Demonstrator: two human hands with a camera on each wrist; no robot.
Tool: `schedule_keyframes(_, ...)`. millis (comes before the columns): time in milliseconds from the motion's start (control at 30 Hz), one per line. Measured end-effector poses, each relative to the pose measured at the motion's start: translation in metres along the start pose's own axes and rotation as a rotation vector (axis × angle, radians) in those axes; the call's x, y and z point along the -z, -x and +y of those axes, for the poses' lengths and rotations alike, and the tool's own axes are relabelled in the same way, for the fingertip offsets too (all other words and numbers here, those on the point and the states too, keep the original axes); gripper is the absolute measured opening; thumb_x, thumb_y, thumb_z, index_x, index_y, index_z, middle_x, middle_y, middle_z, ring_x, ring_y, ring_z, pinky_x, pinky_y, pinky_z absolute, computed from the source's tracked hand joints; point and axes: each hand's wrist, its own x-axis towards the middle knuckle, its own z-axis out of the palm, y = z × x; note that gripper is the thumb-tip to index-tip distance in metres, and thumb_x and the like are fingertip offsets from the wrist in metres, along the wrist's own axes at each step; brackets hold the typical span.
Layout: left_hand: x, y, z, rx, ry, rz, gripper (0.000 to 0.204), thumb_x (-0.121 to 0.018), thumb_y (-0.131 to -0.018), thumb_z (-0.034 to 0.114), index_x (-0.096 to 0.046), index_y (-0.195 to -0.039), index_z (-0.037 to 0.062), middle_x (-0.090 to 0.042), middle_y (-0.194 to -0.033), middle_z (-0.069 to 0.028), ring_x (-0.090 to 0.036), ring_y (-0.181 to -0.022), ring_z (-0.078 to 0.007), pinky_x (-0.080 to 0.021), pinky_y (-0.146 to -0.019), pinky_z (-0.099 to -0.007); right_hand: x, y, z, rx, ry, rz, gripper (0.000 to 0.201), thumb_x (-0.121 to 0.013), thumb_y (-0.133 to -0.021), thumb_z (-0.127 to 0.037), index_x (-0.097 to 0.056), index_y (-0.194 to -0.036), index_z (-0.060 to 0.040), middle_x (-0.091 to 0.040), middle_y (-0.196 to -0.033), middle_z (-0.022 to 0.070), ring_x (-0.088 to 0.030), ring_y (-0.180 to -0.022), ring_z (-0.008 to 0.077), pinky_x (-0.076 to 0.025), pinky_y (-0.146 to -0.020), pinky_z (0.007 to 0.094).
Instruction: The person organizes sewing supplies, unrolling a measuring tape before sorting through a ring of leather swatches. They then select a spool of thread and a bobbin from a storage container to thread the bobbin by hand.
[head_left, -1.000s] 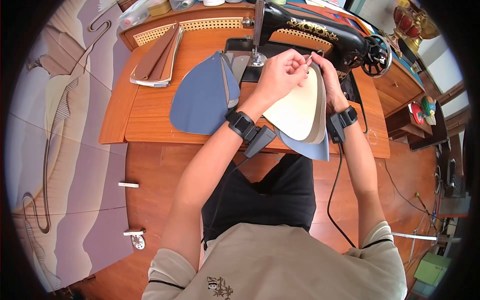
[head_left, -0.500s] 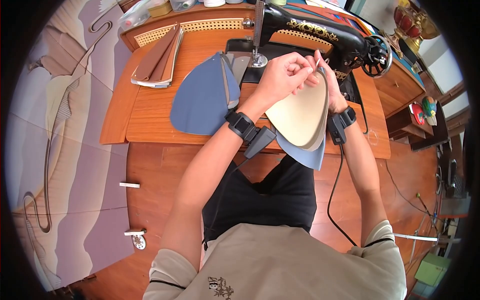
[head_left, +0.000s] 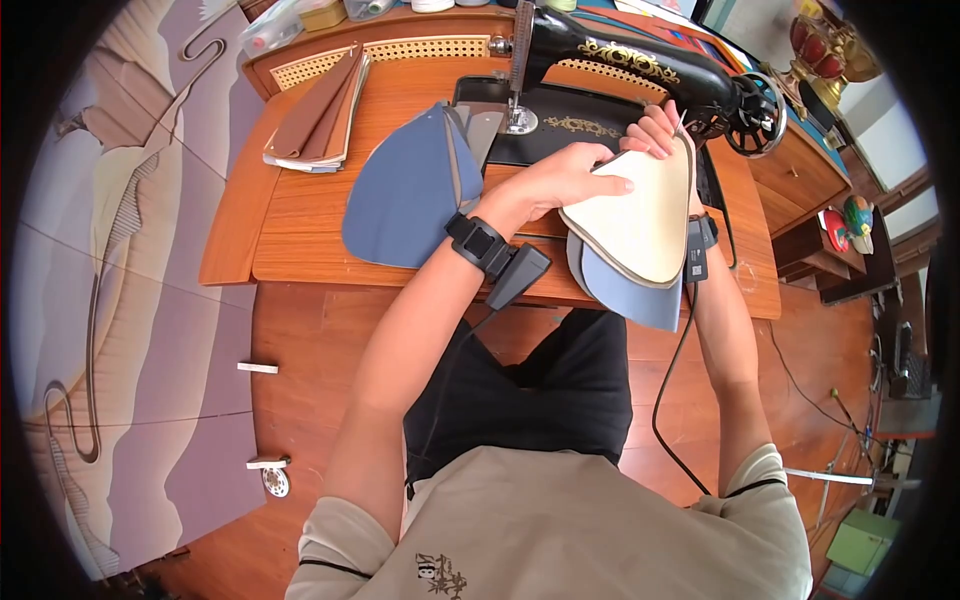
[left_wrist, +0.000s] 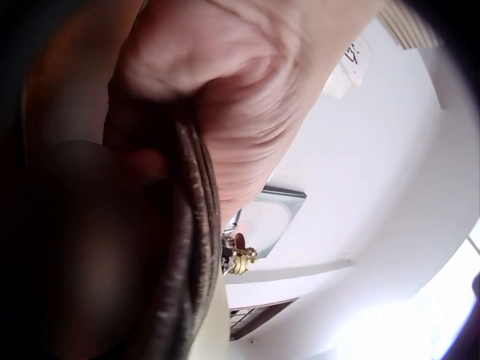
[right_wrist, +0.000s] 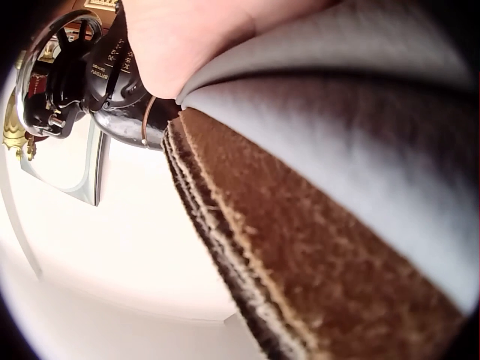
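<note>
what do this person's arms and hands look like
The left hand and right hand are ungloved; each wears a black wrist strap with a dark boxy unit and trailing cable. The short sleeves are greyish beige, each crossed by a dark line.

no txt legible; lettering [right_wrist: 101, 73] on sewing mach. [head_left: 640, 58] & shirt [head_left: 560, 520] too sm.

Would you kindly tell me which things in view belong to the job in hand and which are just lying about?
In the job:
- cream panel and light-blue panel, held by left hand and right hand
- probably sewing machine, dark-blue panel

Apparently lying about:
- brown pieces
- green box
- ornament
</note>
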Motion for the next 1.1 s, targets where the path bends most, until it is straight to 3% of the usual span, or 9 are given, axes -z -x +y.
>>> schedule_keyframes(167, 0.005, 0.000, 0.001, 0.040, 0.171, -0.074, 0.051, -0.070, -0.083, 0.034, -0.056, -0.111, -0.0061, -0.064, -0.095, -0.0085, -0.060, -0.086, -0.0101, -0.048, -0.073, -0.0233, 0.003, 0.000, 0.001, 0.024, 0.039, 0.052, 0.043, -0.033, -0.102, -0.035, -0.035, -0.065, -0.0126, -0.031, -0.052, -0.0023, -0.034, -0.052, 0.0110, -0.038, -0.066, 0.0266)
schedule_keyframes(267, 0.003, 0.000, 0.001, 0.075, 0.042, -0.049, 0.054, -0.072, -0.081, 0.035, -0.056, -0.111, -0.0072, -0.064, -0.096, -0.0095, -0.061, -0.086, -0.0117, -0.048, -0.073, -0.0244, 0.011, 0.001, 0.002, 0.040, 0.094, 0.138, 0.043, -0.034, -0.102, -0.036, -0.035, -0.065, -0.0128, -0.030, -0.053, -0.0022, -0.034, -0.053, 0.0116, -0.040, -0.068, 0.0274)
schedule_keyframes(367, 0.001, -0.002, -0.001, 0.057, -0.334, 0.005, 0.057, -0.073, -0.079, 0.037, -0.055, -0.110, -0.0082, -0.065, -0.096, -0.0116, -0.061, -0.088, -0.0140, -0.049, -0.073, -0.0262, 0.014, -0.002, 0.006, 0.021, 0.336, 0.232, 0.045, -0.033, -0.101, -0.038, -0.037, -0.065, -0.0131, -0.031, -0.053, -0.0019, -0.036, -0.056, 0.0121, -0.043, -0.072, 0.0302)
schedule_keyframes(667, -0.002, -0.003, -0.008, -0.036, -0.018, 0.036, 0.071, -0.080, -0.073, 0.033, -0.048, -0.120, -0.0090, -0.061, -0.106, -0.0165, -0.061, -0.094, -0.0177, -0.050, -0.079, -0.0287, 0.002, -0.002, 0.014, 0.046, 0.334, 0.305, 0.046, -0.035, -0.099, -0.042, -0.040, -0.066, -0.0117, -0.039, -0.059, 0.0011, -0.040, -0.060, 0.0162, -0.043, -0.073, 0.0314)
schedule_keyframes(800, -0.003, -0.011, -0.016, -0.174, -0.132, 0.152, 0.063, -0.078, -0.076, 0.033, -0.049, -0.117, -0.0049, -0.061, -0.105, -0.0165, -0.060, -0.097, -0.0190, -0.050, -0.079, -0.0308, 0.003, -0.005, 0.016, -0.007, 0.466, 0.352, 0.044, -0.037, -0.099, -0.044, -0.047, -0.073, -0.0094, -0.046, -0.068, 0.0036, -0.048, -0.066, 0.0185, -0.048, -0.073, 0.0341)
schedule_keyframes(867, -0.006, -0.009, -0.012, -0.189, -0.138, 0.211, 0.059, -0.077, -0.077, 0.033, -0.049, -0.115, -0.0031, -0.061, -0.104, -0.0161, -0.060, -0.096, -0.0197, -0.050, -0.079, -0.0318, -0.007, -0.004, 0.023, 0.028, 0.567, 0.561, 0.041, -0.040, -0.098, -0.043, -0.051, -0.081, -0.0078, -0.053, -0.079, 0.0054, -0.056, -0.077, 0.0201, -0.052, -0.075, 0.0369)
schedule_keyframes(900, -0.006, -0.007, -0.007, -0.196, -0.164, 0.270, 0.056, -0.077, -0.077, 0.033, -0.049, -0.111, -0.0014, -0.061, -0.102, -0.0153, -0.061, -0.094, -0.0202, -0.050, -0.078, -0.0327, 0.004, -0.003, 0.018, -0.025, 0.584, 0.477, 0.039, -0.041, -0.098, -0.043, -0.053, -0.087, -0.0080, -0.057, -0.085, 0.0058, -0.060, -0.087, 0.0211, -0.054, -0.077, 0.0372)
schedule_keyframes(1000, -0.005, -0.007, -0.004, -0.245, -0.124, 0.333, 0.045, -0.075, -0.080, 0.031, -0.048, -0.103, 0.0029, -0.061, -0.098, -0.0121, -0.061, -0.091, -0.0211, -0.050, -0.077, -0.0340, -0.004, -0.005, 0.023, -0.053, 0.642, 0.594, 0.039, -0.041, -0.098, -0.044, -0.054, -0.092, -0.0080, -0.059, -0.089, 0.0064, -0.061, -0.087, 0.0195, -0.054, -0.074, 0.0342)
schedule_keyframes(1100, -0.005, -0.006, -0.008, -0.369, -0.130, 0.346, 0.033, -0.071, -0.083, 0.028, -0.051, -0.093, 0.0032, -0.059, -0.095, -0.0107, -0.060, -0.089, -0.0212, -0.049, -0.075, -0.0337, -0.003, -0.003, 0.023, -0.077, 0.798, 0.554, 0.041, -0.041, -0.098, -0.046, -0.055, -0.099, -0.0070, -0.059, -0.090, 0.0060, -0.061, -0.087, 0.0173, -0.054, -0.073, 0.0315)
